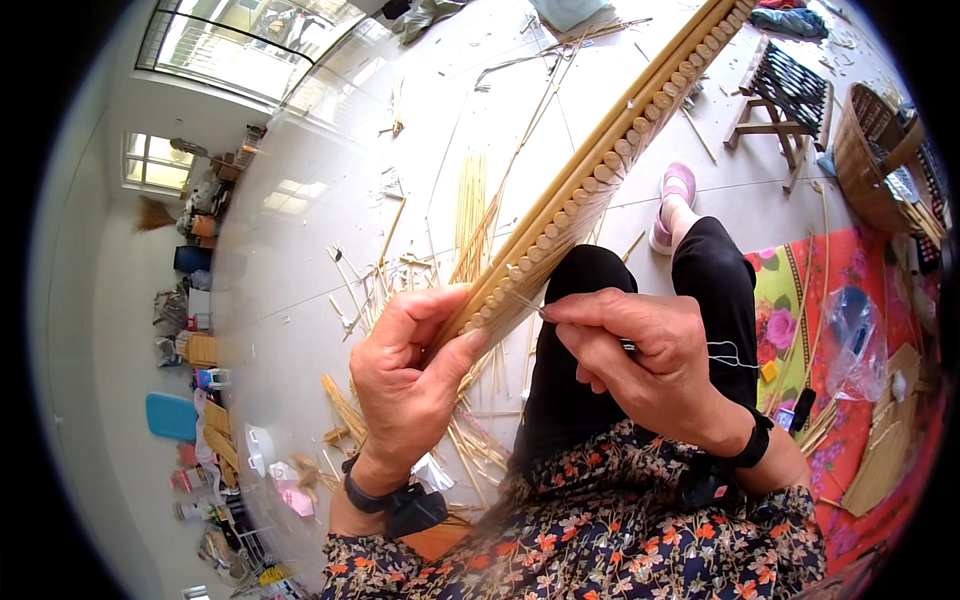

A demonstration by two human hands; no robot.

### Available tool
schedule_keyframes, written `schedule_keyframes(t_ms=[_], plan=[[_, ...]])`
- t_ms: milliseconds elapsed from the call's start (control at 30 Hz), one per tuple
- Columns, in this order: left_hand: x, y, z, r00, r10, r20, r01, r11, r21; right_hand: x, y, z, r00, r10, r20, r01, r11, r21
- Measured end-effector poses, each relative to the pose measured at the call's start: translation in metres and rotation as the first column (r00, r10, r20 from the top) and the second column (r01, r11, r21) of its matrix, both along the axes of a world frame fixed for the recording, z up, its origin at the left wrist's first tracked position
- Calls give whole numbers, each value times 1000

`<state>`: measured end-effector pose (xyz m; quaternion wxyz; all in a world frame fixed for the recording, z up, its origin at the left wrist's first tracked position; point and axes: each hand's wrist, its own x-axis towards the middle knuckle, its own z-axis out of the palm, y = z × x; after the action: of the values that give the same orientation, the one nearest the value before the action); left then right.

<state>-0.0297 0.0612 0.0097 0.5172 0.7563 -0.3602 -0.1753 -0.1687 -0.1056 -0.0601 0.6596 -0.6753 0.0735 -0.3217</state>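
Pale floor [330, 230] gives room left of centre, bounded by the far-left wall [75, 330]; loose strips [472, 205] and black-clad knees [590, 275] crowd behind the bamboo panel [603, 172], its long axis slanting from mid-frame past the top edge, right of centre; left hand [408, 375] curls around its lower end, right hand [640, 335] tightly pinches a needle-like piece [527, 303]

A head-worn fisheye looks down, close above left hand [408, 378] and right hand [645, 345], toward the floor [330, 245].
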Motion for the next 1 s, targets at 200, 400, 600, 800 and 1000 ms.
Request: schedule_keyframes(t_ms=[200,400,600,800,1000], plan=[[-7,4,1,1000,3,15,-3,1000,4,-4,4,1,999,-3,-36,4,999,40],[-8,5,-2,1000,1,10,-1,1000,-8,-7,2,1,998,-6,-60,5,1000,-14],[-14,10,-8,996,9,83,-10,1000,1,-16,-5,3,996,19,-84,-29,994,-109],[-21,8,-13,976,-71,205,75,997,-11,-22,-7,-3,999,27,-39,-33,989,-146],[-30,10,-17,930,-136,340,131,991,39,-35,-4,-6,996,61,-65,-67,993,-98]])
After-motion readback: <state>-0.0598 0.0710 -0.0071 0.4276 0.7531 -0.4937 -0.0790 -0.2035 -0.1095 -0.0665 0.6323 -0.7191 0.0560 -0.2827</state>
